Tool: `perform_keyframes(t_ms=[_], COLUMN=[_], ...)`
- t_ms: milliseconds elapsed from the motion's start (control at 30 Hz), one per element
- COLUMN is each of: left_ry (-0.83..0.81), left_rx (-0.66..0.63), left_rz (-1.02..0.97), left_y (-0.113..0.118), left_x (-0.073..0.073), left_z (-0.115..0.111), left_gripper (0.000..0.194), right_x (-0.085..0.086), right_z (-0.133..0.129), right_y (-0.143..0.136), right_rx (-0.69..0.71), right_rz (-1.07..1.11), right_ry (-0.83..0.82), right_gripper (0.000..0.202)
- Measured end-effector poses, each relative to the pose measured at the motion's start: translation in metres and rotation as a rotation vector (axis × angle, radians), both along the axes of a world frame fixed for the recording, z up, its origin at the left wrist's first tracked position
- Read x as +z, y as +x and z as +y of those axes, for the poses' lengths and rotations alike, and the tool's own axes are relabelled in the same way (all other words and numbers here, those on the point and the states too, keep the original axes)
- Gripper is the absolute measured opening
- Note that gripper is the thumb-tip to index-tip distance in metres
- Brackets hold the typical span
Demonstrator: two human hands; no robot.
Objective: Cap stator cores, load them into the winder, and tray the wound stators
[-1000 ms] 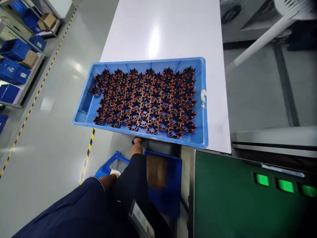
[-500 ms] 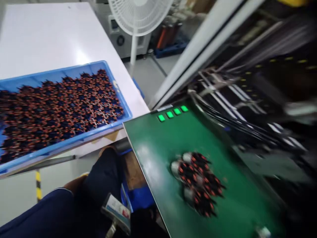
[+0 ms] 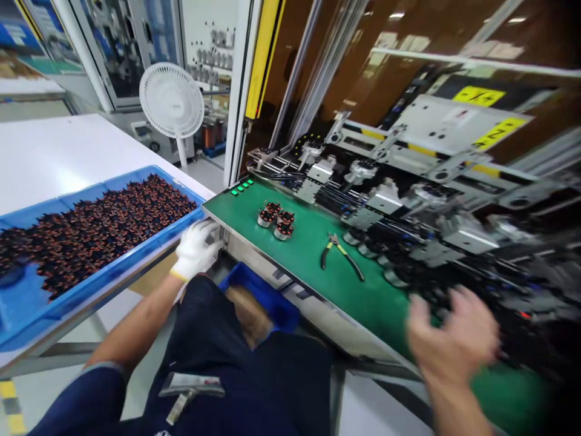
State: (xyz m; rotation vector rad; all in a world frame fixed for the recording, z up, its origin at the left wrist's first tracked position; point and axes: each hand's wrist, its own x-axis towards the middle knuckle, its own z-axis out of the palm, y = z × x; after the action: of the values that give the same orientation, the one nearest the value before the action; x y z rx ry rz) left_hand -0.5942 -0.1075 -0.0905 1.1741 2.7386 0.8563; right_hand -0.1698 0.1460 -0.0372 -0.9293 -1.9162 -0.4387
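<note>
My left hand (image 3: 197, 247), in a white glove, is at the corner between the blue tray and the green bench top, its fingers partly apart and nothing seen in it. Bare and blurred, my right hand (image 3: 451, 333) reaches over the right part of the green bench top (image 3: 308, 266), fingers spread beside a row of dark wound parts (image 3: 394, 275). A small group of metal-ringed parts with copper windings (image 3: 278, 219) stands farther left on the bench. Between them lie pliers (image 3: 338, 251) with black and yellow handles.
The blue tray (image 3: 113, 266) full of copper-wound parts sits on a white table (image 3: 91, 145) at left. Machine fixtures (image 3: 381, 197) line the bench's back edge. A white fan (image 3: 172, 100) stands behind; a blue bin (image 3: 285, 309) is below the bench.
The view has swung right and levelled, bringing the machine, the pliers and both hands into sight. Neither hand was clearly visible before.
</note>
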Motion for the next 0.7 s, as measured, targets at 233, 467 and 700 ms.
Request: perform_keyframes(t_ms=[233, 467, 700], left_ry=[-0.069, 0.013, 0.066], left_rx=[-0.623, -0.516, -0.428], left_rz=[0.726, 0.757, 0.652], left_y=[0.012, 0.029, 0.061], left_x=[0.097, 0.067, 0.04], left_z=[0.115, 0.101, 0.092], left_gripper=[0.024, 0.018, 0.018], right_x=[0.011, 0.009, -0.007], right_z=[-0.046, -0.024, -0.04], right_y=[-0.188, -0.215, -0.237], right_rx=[0.463, 0.438, 0.493], right_rz=[-0.431, -0.316, -0.152], right_ry=[-0.182, -0.365, -0.828], right_gripper=[0.031, 0.017, 0.021])
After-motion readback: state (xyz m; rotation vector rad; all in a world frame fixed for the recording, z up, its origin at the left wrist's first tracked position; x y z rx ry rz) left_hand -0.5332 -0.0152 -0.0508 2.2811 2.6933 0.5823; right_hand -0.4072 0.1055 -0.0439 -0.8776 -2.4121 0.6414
